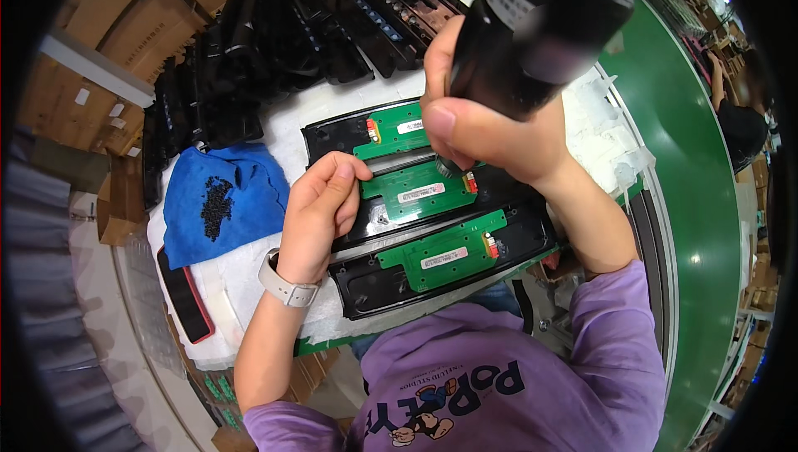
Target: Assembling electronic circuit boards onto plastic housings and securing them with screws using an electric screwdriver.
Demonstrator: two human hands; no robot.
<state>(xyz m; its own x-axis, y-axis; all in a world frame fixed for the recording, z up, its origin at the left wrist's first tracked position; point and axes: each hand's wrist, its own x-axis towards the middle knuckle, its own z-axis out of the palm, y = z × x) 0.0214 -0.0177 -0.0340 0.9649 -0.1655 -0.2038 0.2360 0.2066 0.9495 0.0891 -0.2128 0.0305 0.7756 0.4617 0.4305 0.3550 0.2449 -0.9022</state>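
In my right hand is a large black cylindrical power screwdriver, gripped upright with the fingers wrapped round it. Its lower end comes down by the right end of the middle green circuit board, near a red and white connector; the very tip is hidden. That board lies in a long black plastic panel. My left hand, with a white-strapped watch on the wrist, is closed, its thumb and forefinger pinched at the board's left end. Whatever they pinch is hidden.
Similar black panels with green boards lie just beyond and nearer me. At left, a blue cloth bears a heap of tiny black pieces, beside a red-edged black phone-like slab. Several black plastic parts are stacked behind.
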